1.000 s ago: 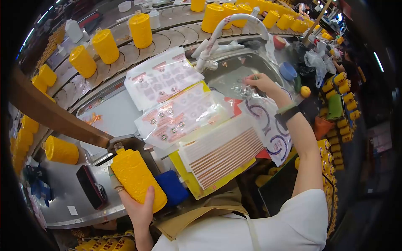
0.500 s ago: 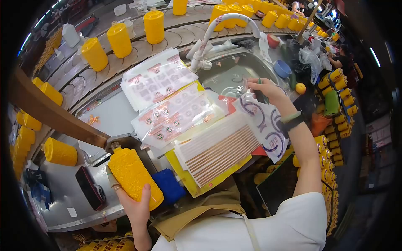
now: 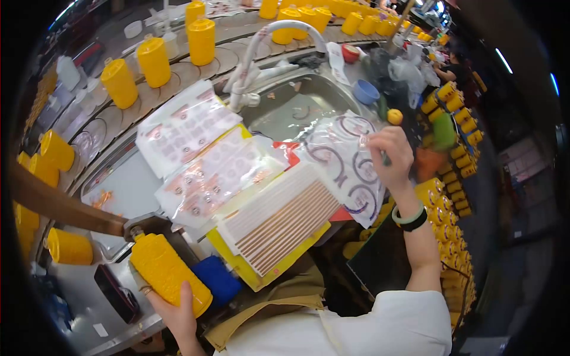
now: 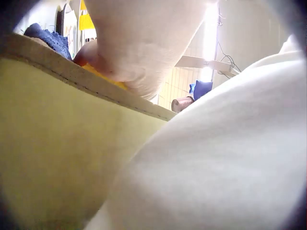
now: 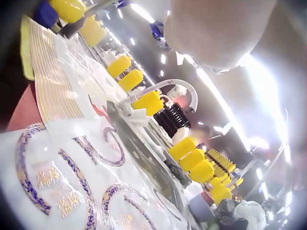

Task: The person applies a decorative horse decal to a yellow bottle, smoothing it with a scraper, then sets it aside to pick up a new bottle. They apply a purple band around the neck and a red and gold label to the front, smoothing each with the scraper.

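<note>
My left hand (image 3: 173, 310) grips a yellow textured bottle (image 3: 169, 273) near its base. The bottle lies tilted, its clear neck at a metal holder beside a wooden beam. In the left wrist view, the hand (image 4: 144, 43) hides most of the bottle. My right hand (image 3: 393, 155) is raised over the right edge of a clear decal sheet (image 3: 341, 151) with curved purple bands. Its curled fingers hold a small dark green object (image 3: 386, 159), whose kind I cannot tell. At its fingertips shows a small pale piece with a reddish mark (image 3: 363, 141).
A sink basin (image 3: 332, 77) with water and a white faucet (image 3: 240, 77) lies beyond the sheets. Brown-striped sheets (image 3: 285, 219) and printed decal sheets (image 3: 202, 184) cover the middle. Yellow bottles (image 3: 202, 41) stand on the conveyor. A phone (image 3: 117, 293) lies at left, a blue block (image 3: 218, 280) beside the bottle.
My right hand has come out of the sink toward me and right, over the purple-banded sheet. My left hand still grips the bottle. The head view has swung right.
</note>
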`<state>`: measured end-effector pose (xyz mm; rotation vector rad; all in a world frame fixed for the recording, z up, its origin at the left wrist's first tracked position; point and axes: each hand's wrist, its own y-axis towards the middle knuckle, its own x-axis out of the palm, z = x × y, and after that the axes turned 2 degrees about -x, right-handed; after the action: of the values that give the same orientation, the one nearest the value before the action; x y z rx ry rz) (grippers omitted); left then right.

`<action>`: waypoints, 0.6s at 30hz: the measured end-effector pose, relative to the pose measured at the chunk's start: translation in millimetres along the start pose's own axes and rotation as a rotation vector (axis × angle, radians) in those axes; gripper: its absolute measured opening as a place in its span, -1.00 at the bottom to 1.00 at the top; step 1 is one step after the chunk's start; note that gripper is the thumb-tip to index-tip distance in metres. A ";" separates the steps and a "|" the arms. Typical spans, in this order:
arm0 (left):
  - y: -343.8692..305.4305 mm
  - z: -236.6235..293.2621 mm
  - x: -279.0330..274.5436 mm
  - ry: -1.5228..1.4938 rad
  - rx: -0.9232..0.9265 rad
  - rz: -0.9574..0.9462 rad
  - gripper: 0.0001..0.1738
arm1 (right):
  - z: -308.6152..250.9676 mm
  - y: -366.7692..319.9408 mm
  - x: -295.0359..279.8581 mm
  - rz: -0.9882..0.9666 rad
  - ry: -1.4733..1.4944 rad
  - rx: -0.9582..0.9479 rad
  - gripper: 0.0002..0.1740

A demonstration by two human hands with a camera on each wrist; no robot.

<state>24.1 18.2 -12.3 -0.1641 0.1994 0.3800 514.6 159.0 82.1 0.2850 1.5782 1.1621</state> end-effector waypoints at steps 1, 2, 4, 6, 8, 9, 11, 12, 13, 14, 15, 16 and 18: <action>0.0 0.5 -0.6 -0.023 -0.017 0.003 -0.10 | -5.4 -2.9 -7.8 -0.005 -0.013 0.009 -0.74; -0.1 0.9 -0.9 -0.045 -0.034 0.010 -0.11 | -10.3 -6.0 -13.5 -0.015 -0.036 -0.027 -0.72; -0.1 0.0 -0.4 -0.051 0.004 -0.006 -0.15 | -13.0 -12.8 -20.3 -0.027 -0.062 -0.057 -0.70; 1.3 -4.8 -3.1 -0.042 -0.009 0.003 -0.17 | -10.6 -21.5 -26.8 -0.012 -0.097 -0.043 -0.70; 4.0 -5.5 -6.4 -0.043 -0.060 0.006 -0.08 | -5.9 -31.4 -34.8 -0.036 -0.133 -0.009 -0.70; 4.8 -5.6 -7.2 -0.043 -0.112 0.018 0.01 | -1.4 -37.0 -37.9 -0.040 -0.178 0.026 -0.70; 5.2 -8.9 -8.2 -0.045 -0.090 0.013 0.01 | 17.7 -63.4 -40.9 -0.012 -0.253 0.195 -0.72; 5.4 -9.9 -10.0 -0.049 -0.070 0.011 0.01 | 27.1 -78.8 -43.2 0.011 -0.353 0.427 -0.84; 5.6 -9.7 -11.0 -0.044 -0.070 0.006 0.01 | 44.0 -99.2 -44.7 0.063 -0.344 0.699 -0.90; 5.3 -9.6 -10.1 -0.033 -0.058 0.012 0.01 | 67.6 -126.4 -46.5 0.117 -0.333 0.966 -0.93; 5.1 -9.5 -9.3 -0.022 -0.048 0.018 0.00 | 103.1 -174.3 -50.3 0.111 -0.295 1.119 -0.90; 5.0 -9.9 -9.2 -0.022 -0.048 0.016 0.00 | 135.7 -222.0 -52.2 0.105 -0.253 1.270 -0.86; 5.3 -10.8 -9.3 -0.008 -0.046 0.023 -0.01 | 157.7 -268.1 -54.8 -0.168 -0.216 1.456 -0.76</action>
<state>11.8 17.7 -21.3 -0.2059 0.1847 0.4083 770.1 71.8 -81.9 1.1235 1.9285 -0.3342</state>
